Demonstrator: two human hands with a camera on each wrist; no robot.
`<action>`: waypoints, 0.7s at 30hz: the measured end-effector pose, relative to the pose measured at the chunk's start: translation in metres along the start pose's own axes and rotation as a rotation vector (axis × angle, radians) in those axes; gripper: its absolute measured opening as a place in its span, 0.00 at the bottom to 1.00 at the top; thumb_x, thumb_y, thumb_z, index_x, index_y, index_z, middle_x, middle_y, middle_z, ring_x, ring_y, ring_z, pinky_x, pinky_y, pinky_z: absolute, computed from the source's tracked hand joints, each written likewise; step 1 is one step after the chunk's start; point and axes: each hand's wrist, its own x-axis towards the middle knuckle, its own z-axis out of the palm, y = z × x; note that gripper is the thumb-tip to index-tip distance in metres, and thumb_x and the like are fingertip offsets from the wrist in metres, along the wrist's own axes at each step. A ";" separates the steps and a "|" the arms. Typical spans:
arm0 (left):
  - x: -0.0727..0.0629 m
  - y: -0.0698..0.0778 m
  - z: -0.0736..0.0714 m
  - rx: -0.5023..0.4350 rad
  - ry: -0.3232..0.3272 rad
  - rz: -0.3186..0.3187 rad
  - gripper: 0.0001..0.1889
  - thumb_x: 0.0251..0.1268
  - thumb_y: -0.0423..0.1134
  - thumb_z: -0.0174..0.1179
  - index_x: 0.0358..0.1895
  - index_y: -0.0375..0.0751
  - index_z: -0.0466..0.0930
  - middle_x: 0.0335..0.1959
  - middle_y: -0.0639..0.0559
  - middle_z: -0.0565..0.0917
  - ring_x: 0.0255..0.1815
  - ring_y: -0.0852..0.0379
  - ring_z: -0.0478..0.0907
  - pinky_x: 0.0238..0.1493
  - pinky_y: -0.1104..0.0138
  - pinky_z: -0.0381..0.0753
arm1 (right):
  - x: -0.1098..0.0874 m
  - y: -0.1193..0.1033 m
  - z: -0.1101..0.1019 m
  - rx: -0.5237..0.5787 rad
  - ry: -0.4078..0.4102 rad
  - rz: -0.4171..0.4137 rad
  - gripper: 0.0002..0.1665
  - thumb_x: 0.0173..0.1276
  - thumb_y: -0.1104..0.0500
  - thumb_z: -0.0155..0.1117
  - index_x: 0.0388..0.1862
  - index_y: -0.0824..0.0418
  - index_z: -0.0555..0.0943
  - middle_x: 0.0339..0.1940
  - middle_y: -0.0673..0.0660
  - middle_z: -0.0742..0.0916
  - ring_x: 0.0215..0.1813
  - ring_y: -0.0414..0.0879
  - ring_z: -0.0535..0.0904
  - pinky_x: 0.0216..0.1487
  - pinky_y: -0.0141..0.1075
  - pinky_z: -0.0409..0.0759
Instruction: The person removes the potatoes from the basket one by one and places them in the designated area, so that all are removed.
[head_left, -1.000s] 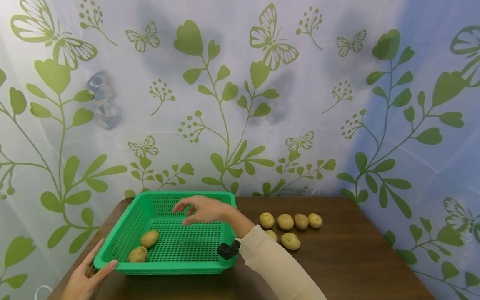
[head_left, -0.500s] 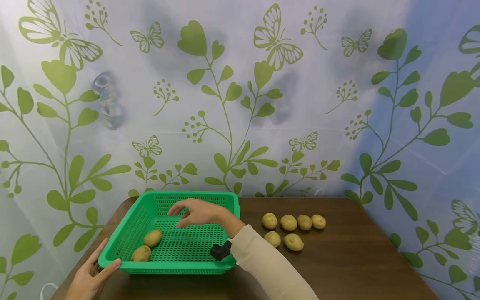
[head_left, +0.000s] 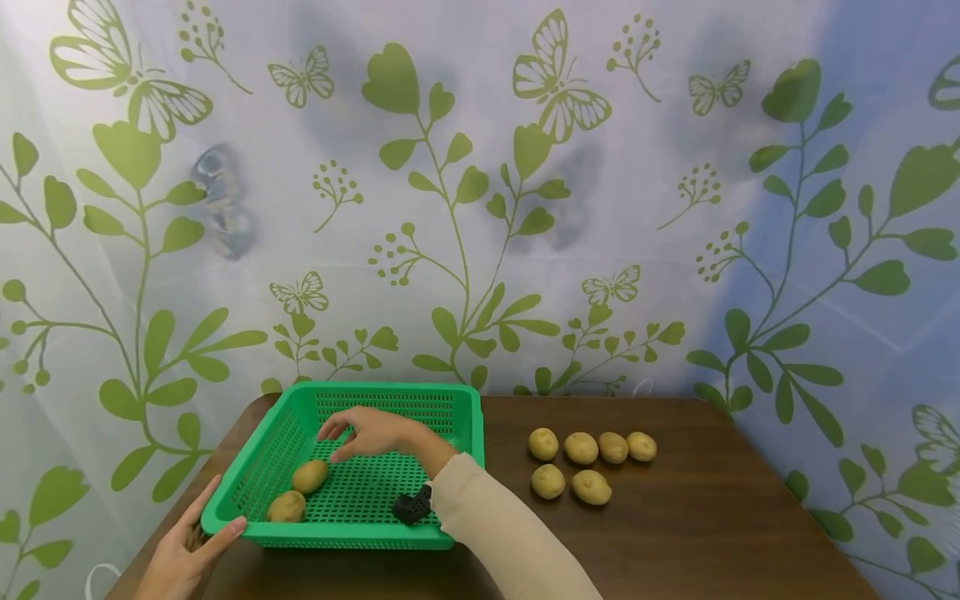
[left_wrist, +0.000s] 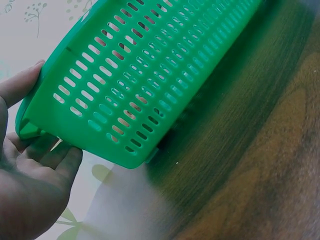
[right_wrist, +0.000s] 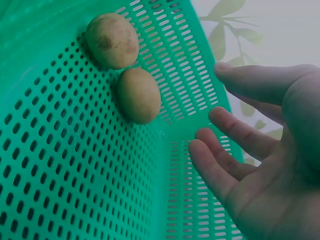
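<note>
A green plastic basket [head_left: 352,535] with slotted walls stands on the left of the table. My left hand [head_left: 180,546] grips its near left corner, thumb on the rim and fingers curled under it in the left wrist view, where the slotted wall [left_wrist: 135,75] shows large. Two potatoes lie inside along the left wall, a nearer potato [head_left: 287,507] and a farther potato [head_left: 310,477]. Over the basket floor hangs my right hand [head_left: 371,432], fingers loosely bent and holding nothing. In the right wrist view its fingertips are apart from both potatoes.
To the right of the basket, several potatoes [head_left: 581,448] lie in two rows on the dark wooden table [head_left: 697,517]. A curtain [head_left: 480,208] with green leaves and butterflies hangs behind the table. A black wrist camera [head_left: 412,505] sits below my right cuff.
My right hand has moved left and a little lower over the basket, closer to the two potatoes. My left hand keeps its grip on the corner. The view has shifted slightly.
</note>
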 end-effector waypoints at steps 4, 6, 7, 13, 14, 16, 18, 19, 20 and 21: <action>0.000 0.000 0.000 0.006 -0.002 -0.004 0.48 0.81 0.39 0.58 0.83 0.34 0.29 0.79 0.21 0.40 0.48 0.90 0.66 0.46 0.81 0.78 | 0.012 0.005 0.004 -0.020 -0.007 0.022 0.21 0.74 0.61 0.70 0.64 0.52 0.82 0.61 0.47 0.82 0.59 0.42 0.80 0.51 0.31 0.80; 0.000 -0.001 -0.001 0.000 -0.003 -0.003 0.48 0.81 0.39 0.58 0.83 0.34 0.29 0.80 0.22 0.39 0.48 0.90 0.66 0.46 0.81 0.78 | 0.019 0.007 0.006 -0.042 -0.016 0.019 0.21 0.74 0.61 0.71 0.64 0.53 0.82 0.61 0.47 0.82 0.61 0.43 0.79 0.51 0.30 0.80; 0.000 -0.001 -0.001 -0.012 -0.001 0.000 0.47 0.81 0.39 0.58 0.83 0.34 0.29 0.80 0.22 0.39 0.48 0.90 0.67 0.46 0.81 0.78 | 0.023 0.008 0.008 -0.045 -0.024 0.011 0.22 0.74 0.61 0.70 0.65 0.54 0.81 0.62 0.48 0.82 0.63 0.43 0.78 0.52 0.30 0.79; -0.002 -0.003 0.001 -0.052 0.015 0.011 0.47 0.80 0.35 0.59 0.84 0.34 0.31 0.79 0.23 0.43 0.50 0.85 0.71 0.47 0.78 0.80 | 0.033 0.017 0.015 0.012 -0.122 -0.020 0.28 0.75 0.62 0.69 0.71 0.59 0.77 0.69 0.50 0.78 0.70 0.46 0.73 0.59 0.29 0.76; -0.002 -0.003 0.002 -0.052 0.017 0.013 0.46 0.80 0.35 0.59 0.84 0.34 0.31 0.78 0.23 0.43 0.50 0.85 0.71 0.47 0.78 0.80 | 0.033 0.019 0.016 0.026 -0.136 -0.017 0.28 0.75 0.62 0.69 0.72 0.59 0.76 0.70 0.49 0.78 0.71 0.46 0.72 0.59 0.30 0.76; -0.002 -0.003 0.002 -0.062 0.020 0.026 0.46 0.80 0.34 0.59 0.84 0.34 0.31 0.78 0.22 0.42 0.51 0.84 0.71 0.47 0.78 0.80 | 0.034 0.022 0.017 0.045 -0.155 -0.007 0.30 0.75 0.62 0.69 0.74 0.57 0.75 0.71 0.45 0.76 0.72 0.45 0.71 0.61 0.30 0.75; -0.003 -0.003 0.002 -0.066 0.021 0.030 0.46 0.80 0.34 0.59 0.84 0.35 0.31 0.79 0.22 0.41 0.51 0.85 0.71 0.47 0.78 0.80 | 0.034 0.025 0.017 0.048 -0.165 -0.002 0.31 0.75 0.61 0.68 0.75 0.55 0.75 0.73 0.41 0.74 0.73 0.46 0.70 0.62 0.31 0.75; -0.003 -0.002 0.002 -0.067 0.020 0.030 0.47 0.80 0.35 0.59 0.84 0.35 0.31 0.79 0.21 0.41 0.51 0.85 0.71 0.47 0.79 0.79 | 0.035 0.026 0.018 0.042 -0.170 -0.001 0.32 0.75 0.61 0.68 0.76 0.54 0.74 0.74 0.41 0.73 0.74 0.46 0.69 0.63 0.32 0.74; -0.002 -0.003 0.002 -0.071 0.019 0.030 0.47 0.80 0.34 0.59 0.84 0.35 0.31 0.79 0.21 0.40 0.51 0.86 0.70 0.47 0.79 0.79 | 0.035 0.028 0.018 0.033 -0.176 0.002 0.32 0.76 0.61 0.68 0.77 0.54 0.73 0.75 0.41 0.72 0.75 0.47 0.68 0.64 0.32 0.74; -0.002 -0.003 0.002 -0.062 0.019 0.032 0.47 0.80 0.34 0.59 0.84 0.35 0.31 0.79 0.21 0.40 0.51 0.86 0.70 0.47 0.79 0.79 | 0.036 0.030 0.018 0.026 -0.182 0.009 0.33 0.76 0.61 0.68 0.77 0.53 0.73 0.76 0.41 0.72 0.76 0.47 0.67 0.65 0.33 0.73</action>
